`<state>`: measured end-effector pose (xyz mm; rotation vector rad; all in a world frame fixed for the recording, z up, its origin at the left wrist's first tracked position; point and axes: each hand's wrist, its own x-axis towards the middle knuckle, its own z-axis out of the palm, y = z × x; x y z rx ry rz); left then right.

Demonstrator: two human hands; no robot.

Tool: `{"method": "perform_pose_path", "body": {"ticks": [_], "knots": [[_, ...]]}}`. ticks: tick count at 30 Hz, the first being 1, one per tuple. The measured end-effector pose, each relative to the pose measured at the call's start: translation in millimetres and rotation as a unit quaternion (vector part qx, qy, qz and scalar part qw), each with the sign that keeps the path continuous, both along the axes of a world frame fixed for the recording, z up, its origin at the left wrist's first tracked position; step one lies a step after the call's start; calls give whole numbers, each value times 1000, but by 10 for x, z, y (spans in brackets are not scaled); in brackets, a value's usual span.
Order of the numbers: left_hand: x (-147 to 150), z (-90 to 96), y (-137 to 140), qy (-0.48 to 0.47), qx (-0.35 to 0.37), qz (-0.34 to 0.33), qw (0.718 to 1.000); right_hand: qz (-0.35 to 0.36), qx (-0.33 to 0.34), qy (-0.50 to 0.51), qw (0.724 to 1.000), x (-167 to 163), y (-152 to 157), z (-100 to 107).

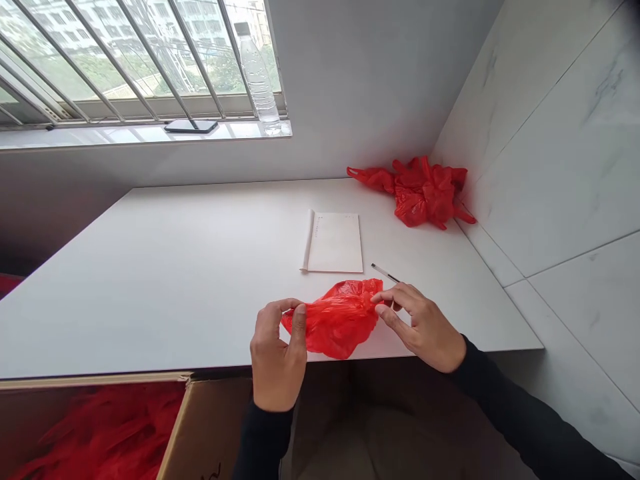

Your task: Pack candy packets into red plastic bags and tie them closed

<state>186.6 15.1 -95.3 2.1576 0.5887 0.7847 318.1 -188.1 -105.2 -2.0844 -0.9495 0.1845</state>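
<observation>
A crumpled red plastic bag (343, 320) stretches between my two hands at the table's front edge. Its left end is pinched between the thumb and fingers of my left hand (280, 353). At the other end, my right hand (420, 327) has its thumb and index finger closed on the bag's gathered edge. Just beyond my right fingers lies a pen (385, 273), partly covered by that hand. A notepad (335, 243) with its cover folded back at the left lies behind the bag.
More red plastic bags (427, 190) lie heaped in the table's far right corner, against the tiled wall (565, 167). An open cardboard box (173, 427) full of red material stands below the table at front left. On the windowsill are a phone (191, 126) and a clear bottle (260, 83).
</observation>
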Motion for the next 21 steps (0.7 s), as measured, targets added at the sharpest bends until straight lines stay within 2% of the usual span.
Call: {"method": "perform_pose_path", "body": {"ticks": [4,6,8,10,12,15,17,19,21], "knots": [[9,28,-68,-13,-22,-40,999,47,10,10,999,-15,39,-37],[21,32,-60,-21,-64,-5,998,47,10,12,999,-22,55,-49],[12,32,-18,-41,-114,57,991,32,12,4,999,-31,50,-48],[-19,39,7,-70,-146,73,984,36,14,-12,999,-49,40,-40],[-57,55,-26,-81,-127,23,988,62,12,-26,998,-77,47,-40],[-78,74,-145,-38,2,-68,997,85,5,-33,996,-107,87,-56],[-67,67,-190,-4,66,-90,994,81,11,-29,996,-101,94,-58],[-57,51,-167,-7,51,-75,996,66,28,-18,997,-81,61,-37],[-70,44,-97,-35,11,-26,999,34,43,4,999,-64,1,-2]]}}
